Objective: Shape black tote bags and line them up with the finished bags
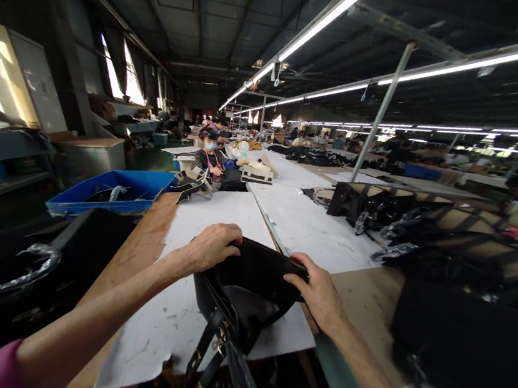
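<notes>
Between my two hands is a black handbag (250, 262), its mouth spread and facing me. My left hand (217, 245) grips the upper left part of the rim, fingers curled over the edge. At the upper right corner my right hand (316, 289) pinches the rim between thumb and fingers. Black straps (213, 339) with metal buckles hang from the bag's near side toward the table's front edge. White paper (178, 316) covers the table under the bag. The inside of the bag is dark, so its contents cannot be made out.
A blue bin (112, 192) stands left of the table, with black bags (91, 249) in front of it. More black bags (380, 202) are piled on the right. Further along the table sits a co-worker (211, 157). A metal post (382, 111) rises at right.
</notes>
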A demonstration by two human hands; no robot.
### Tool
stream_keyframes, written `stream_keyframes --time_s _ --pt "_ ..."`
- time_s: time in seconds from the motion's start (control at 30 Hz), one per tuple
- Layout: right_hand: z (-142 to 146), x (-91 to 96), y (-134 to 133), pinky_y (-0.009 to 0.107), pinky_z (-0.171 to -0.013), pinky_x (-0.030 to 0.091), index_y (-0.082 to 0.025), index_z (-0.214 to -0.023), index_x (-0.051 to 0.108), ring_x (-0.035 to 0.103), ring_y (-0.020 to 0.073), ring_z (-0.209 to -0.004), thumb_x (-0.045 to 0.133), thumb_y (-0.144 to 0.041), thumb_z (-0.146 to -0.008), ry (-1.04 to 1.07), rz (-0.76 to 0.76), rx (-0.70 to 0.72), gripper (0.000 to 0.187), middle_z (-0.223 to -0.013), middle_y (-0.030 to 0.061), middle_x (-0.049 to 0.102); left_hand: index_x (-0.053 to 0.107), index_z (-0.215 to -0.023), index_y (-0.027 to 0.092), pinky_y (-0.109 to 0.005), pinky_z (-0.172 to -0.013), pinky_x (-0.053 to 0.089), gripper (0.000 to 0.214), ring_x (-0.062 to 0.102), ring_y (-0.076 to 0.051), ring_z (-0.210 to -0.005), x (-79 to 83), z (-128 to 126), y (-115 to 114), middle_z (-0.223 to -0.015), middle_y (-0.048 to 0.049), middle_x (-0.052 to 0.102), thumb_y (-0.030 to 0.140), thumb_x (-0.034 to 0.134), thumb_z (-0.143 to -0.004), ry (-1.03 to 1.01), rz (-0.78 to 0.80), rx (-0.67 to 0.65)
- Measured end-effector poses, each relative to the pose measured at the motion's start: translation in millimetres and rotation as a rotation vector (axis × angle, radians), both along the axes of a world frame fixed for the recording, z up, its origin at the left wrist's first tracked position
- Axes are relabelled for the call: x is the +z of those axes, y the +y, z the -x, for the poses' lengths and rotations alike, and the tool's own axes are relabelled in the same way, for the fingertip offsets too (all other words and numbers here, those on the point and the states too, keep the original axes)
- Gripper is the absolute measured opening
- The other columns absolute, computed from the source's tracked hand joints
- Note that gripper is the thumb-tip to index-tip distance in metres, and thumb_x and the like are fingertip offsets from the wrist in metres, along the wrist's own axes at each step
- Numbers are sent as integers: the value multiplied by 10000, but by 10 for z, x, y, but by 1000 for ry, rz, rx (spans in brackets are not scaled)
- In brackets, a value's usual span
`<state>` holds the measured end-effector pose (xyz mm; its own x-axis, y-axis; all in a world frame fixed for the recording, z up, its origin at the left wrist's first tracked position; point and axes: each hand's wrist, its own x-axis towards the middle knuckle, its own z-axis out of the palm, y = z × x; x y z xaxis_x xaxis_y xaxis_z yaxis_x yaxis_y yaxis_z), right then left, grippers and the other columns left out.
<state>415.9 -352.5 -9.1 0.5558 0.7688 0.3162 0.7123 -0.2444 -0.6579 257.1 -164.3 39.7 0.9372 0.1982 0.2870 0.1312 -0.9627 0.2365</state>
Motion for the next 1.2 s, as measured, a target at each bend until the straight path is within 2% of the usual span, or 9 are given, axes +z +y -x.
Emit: stream_keyframes --time_s 0.1,0.3,0.43,0.67,0.9,0.97,1.03,1.13,1.2 --pt "-43 -7 1 274 -740 407 -253 -970 551 563 180 -828 507 -358 -717 -9 3 37 277 -873 -14 628 556 -684 164 -224 -738 386 105 534 -128 -759 18 -35 32 -834 -13 582 203 483 -747 24 21 -4" --pt "-72 -17 42 243 -649 399 -223 -852 581 545 155 -679 461 -388 -758 -18 -16 54 224 -714 -20 604 532 -591 154 -210 -747 377 136 526 -116 -784 26 24 62 -947 -12 569 172 476 -714 -2 147 -51" --pt "-65 -40 86 229 -600 389 -209 -803 585 515 145 -614 452 -406 -763 -35 -47 38 241 -650 -20 577 522 -575 148 -219 -714 373 122 518 -115 -733 -14 25 114 -886 -14 587 160 483 -690 -60 172 17" --pt "-63 -92 95 220 -591 396 -219 -856 579 528 147 -635 439 -411 -784 -50 -74 44 248 -699 -7 599 532 -598 152 -207 -565 329 72 459 -97 -569 -58 -38 134 -568 37 517 201 541 -652 -84 219 197" --pt "-99 -86 83 219 -557 390 -220 -802 553 500 130 -554 406 -442 -804 -64 -45 17 266 -591 -34 538 534 -623 153 -200 -551 314 44 428 -89 -555 -31 -76 101 -556 42 487 167 511 -659 -69 234 161" --pt "-115 -105 97 228 -576 400 -221 -829 552 518 138 -577 403 -440 -810 -93 -46 -6 265 -615 -28 554 535 -637 153 -201 -573 323 49 439 -93 -580 -19 -82 99 -582 35 508 151 495 -665 -64 237 149" --pt "-127 -127 120 243 -643 417 -220 -910 548 550 151 -669 416 -403 -817 -161 -91 -32 245 -735 -6 597 539 -652 153 -201 -590 330 62 452 -96 -603 -15 -85 98 -608 29 526 141 481 -672 -70 241 143" --pt "-128 -134 170 282 -776 402 -212 -1020 532 541 176 -853 427 -302 -829 -369 -158 -56 236 -967 36 586 544 -662 153 -200 -591 332 79 459 -97 -604 -21 -92 92 -615 25 537 133 469 -673 -83 231 158" --pt "-114 -116 210 309 -821 381 -204 -1021 545 514 191 -911 430 -247 -831 -521 -145 -67 226 -1014 51 568 547 -659 153 -200 -585 331 88 460 -97 -596 -26 -100 86 -605 24 537 132 463 -674 -88 216 173"
